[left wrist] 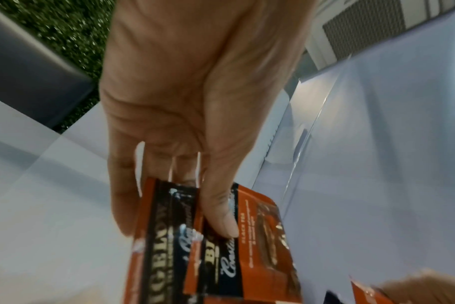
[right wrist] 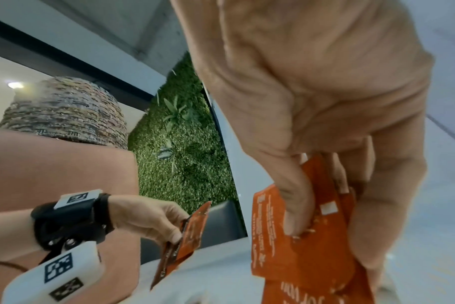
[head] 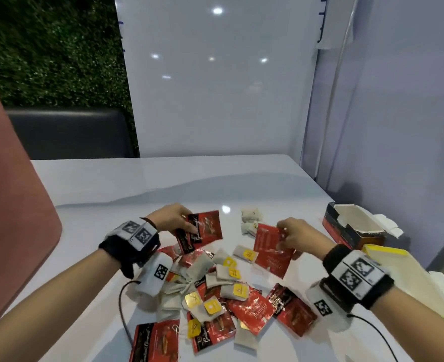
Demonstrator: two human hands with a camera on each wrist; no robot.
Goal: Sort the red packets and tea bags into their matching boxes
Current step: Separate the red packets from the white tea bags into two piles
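Note:
My left hand (head: 174, 218) pinches a small stack of red packets (head: 202, 229) between thumb and fingers, lifted above the pile; the wrist view shows the left hand (left wrist: 179, 123) with its thumb across the red-and-black packets (left wrist: 221, 246). My right hand (head: 298, 235) holds other red packets (head: 270, 246) with their backs showing, and the right wrist view has that hand (right wrist: 325, 123) with its thumb pressed on those packets (right wrist: 299, 253). A mixed pile of tea bags (head: 202, 267) with yellow tags and red packets (head: 252, 312) lies on the white table (head: 111, 192).
An open red-and-black box (head: 351, 231) stands at the right, with a yellow box (head: 398, 267) nearer to me beside it. A few tea bags (head: 251, 218) lie apart behind the pile. A whiteboard stands behind the table. A pink-clad person (head: 9, 205) is at the left.

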